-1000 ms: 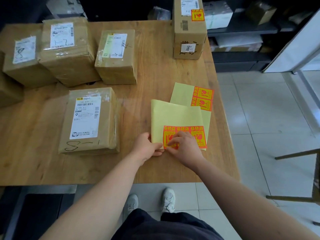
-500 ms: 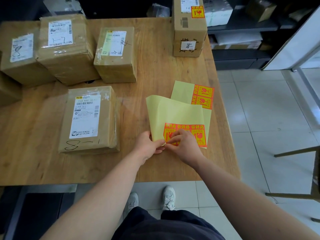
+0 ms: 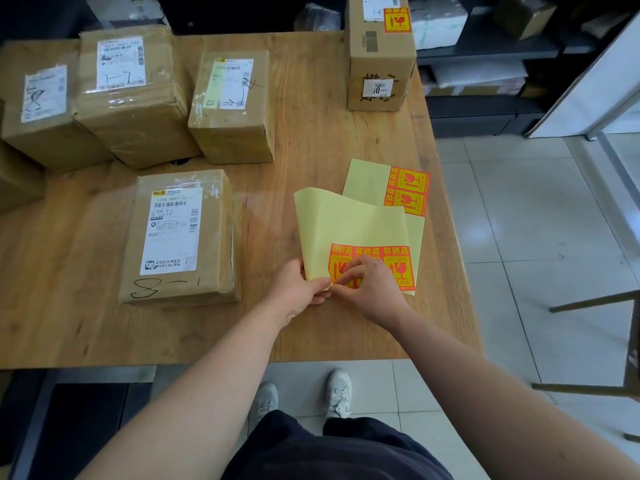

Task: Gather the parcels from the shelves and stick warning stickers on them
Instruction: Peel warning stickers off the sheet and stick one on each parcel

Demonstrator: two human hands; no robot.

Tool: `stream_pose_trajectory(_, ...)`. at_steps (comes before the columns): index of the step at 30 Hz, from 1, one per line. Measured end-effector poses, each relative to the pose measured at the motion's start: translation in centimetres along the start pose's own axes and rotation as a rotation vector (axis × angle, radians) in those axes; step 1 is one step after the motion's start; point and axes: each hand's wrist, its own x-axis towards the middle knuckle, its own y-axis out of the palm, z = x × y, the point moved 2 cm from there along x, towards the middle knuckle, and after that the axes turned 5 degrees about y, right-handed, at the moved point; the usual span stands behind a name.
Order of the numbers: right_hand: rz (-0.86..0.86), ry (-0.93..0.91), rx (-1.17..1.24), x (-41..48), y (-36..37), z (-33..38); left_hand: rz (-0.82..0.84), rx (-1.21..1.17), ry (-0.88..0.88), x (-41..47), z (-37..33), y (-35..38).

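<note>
Near the surface (image 3: 311, 140) edge, left hand (image 3: 298, 285) is pinching the backing sheet (image 3: 349, 223), right hand (image 3: 372, 289) is pinching a sticker (image 3: 337, 264) corner; probably best peeling slowly, low.

- Pinching a corner of the sticker sheet (image 3: 349, 226) with left hand (image 3: 300, 285), forearm stretched forward.
- Picking at a sticker (image 3: 338, 263) with curled right hand (image 3: 373, 289) fingertips, hands close together.

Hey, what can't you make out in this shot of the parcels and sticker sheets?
Head view:
- Middle sticker on the near sheet: covered by the right hand.
- Whether a sticker corner is peeled: hidden by the fingers.
- Far sheet: partly under the near one.
- Leftmost parcel: cut by the left edge.
</note>
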Motion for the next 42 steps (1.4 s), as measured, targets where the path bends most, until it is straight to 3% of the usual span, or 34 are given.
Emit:
stream_pose_trajectory(17,0.029,-0.016,0.037,0.2,-0.1,-0.3,0.001,0.082,0.001,-0.3,-0.2,0.2)
stream_pose_trajectory(21,0.003,0.024,0.065,0.2,-0.3,-0.3,-0.076,0.141,-0.013,-0.5,-0.3,-0.3)
stream_pose_trajectory(25,0.017,0.061,0.088,0.3,-1.0,-0.5,-0.198,0.281,0.015,-0.7,-0.3,-0.6)
stream_pose_trajectory(29,0.060,0.094,0.145,0.1,-1.8,-0.5,-0.290,0.569,0.097,-1.0,-1.1,-0.3)
stream_pose_trajectory(39,0.118,0.122,0.257,-1.0,-3.5,-1.0,-0.397,0.676,0.188,-0.9,-1.8,-0.7)
stream_pose_trajectory(42,0.153,0.128,0.273,-1.3,-3.6,-1.0,-0.431,0.809,0.244,-1.2,-1.6,-0.9)
